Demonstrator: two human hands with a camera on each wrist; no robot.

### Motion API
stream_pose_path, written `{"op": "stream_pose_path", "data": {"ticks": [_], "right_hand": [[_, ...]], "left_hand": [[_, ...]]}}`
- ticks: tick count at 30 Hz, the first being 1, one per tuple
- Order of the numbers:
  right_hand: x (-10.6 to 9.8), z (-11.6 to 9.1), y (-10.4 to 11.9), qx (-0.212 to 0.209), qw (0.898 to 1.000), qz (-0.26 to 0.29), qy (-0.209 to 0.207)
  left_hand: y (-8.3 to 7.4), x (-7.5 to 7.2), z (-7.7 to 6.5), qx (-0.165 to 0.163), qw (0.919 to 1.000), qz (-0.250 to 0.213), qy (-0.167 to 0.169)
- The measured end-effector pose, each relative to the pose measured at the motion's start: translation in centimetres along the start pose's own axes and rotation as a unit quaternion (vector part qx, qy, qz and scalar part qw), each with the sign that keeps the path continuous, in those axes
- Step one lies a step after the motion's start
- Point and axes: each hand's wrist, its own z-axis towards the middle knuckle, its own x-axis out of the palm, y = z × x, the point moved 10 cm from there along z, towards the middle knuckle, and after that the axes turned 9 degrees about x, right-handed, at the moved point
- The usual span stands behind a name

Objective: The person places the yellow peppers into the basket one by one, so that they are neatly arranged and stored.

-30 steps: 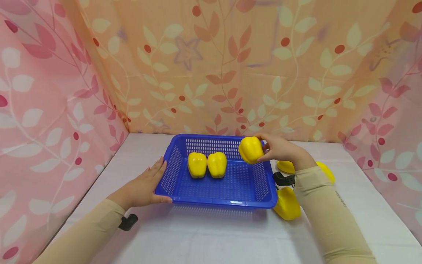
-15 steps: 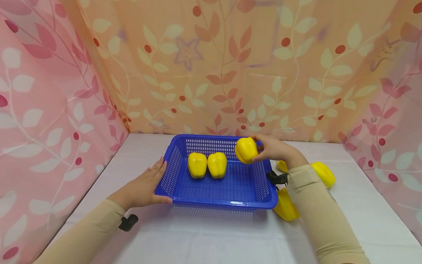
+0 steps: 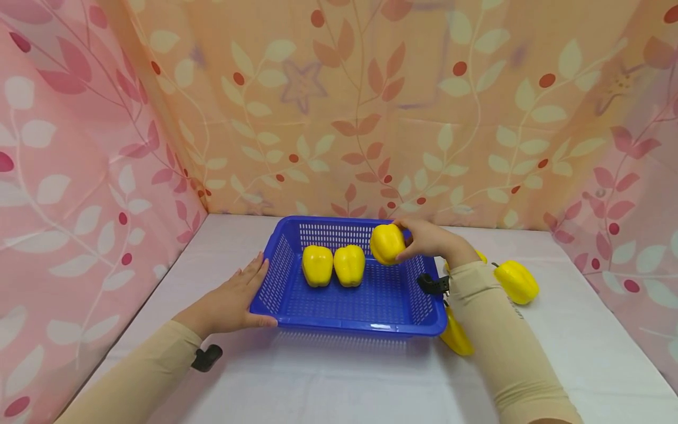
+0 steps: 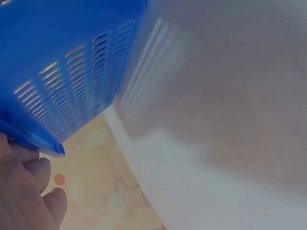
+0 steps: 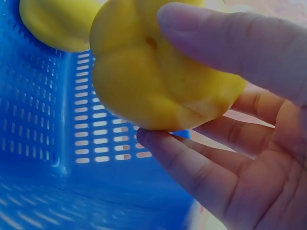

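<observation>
A yellow bell pepper (image 3: 386,244) is gripped by my right hand (image 3: 431,240) over the right rear part of a blue plastic basket (image 3: 344,325). In the right wrist view, thumb and fingers hold the pepper (image 5: 139,81) from opposite sides. Two more yellow bell peppers, one on the left (image 3: 318,266) and one on the right (image 3: 349,266), stand side by side inside the basket. My left hand (image 3: 230,301) rests against the basket's left side with fingers extended, its thumb at the near left corner. The left wrist view shows these fingers (image 4: 36,167) by the rim.
Right of the basket, a yellow bell pepper (image 3: 516,282) lies on the white cloth (image 3: 339,383). Another pepper (image 3: 455,335) sits by the near right corner, partly behind my sleeve. More yellow (image 3: 481,257) shows behind my right wrist. Patterned curtains (image 3: 339,118) enclose the back and sides.
My right hand has carried its pepper left and slightly down, farther over the basket. The pepper at the far right is more exposed. My left hand and the basket hold still.
</observation>
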Motion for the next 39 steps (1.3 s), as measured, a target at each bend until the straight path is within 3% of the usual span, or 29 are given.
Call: {"op": "stream_pose_path", "data": {"ticks": [10,18,26,39], "right_hand": [[1.6,1.0,-0.3,0.027,0.999,-0.033,0.010],[2.0,1.4,0.0,0.024,0.997,-0.068,0.006],[3.3,1.8,-0.1,0.033,0.995,-0.086,0.038],[4.4,2.2,-0.4,0.053,0.992,-0.102,0.055]], "left_hand": [[-0.1,0.1,-0.1,-0.012,0.9999,-0.009,0.006],[-0.2,0.0,-0.1,-0.012,0.9999,-0.008,0.005],[-0.2,-0.1,-0.1,-0.014,0.9999,-0.008,0.007],[-0.3,-0.1,0.0,-0.003,1.0000,0.004,0.000]]}}
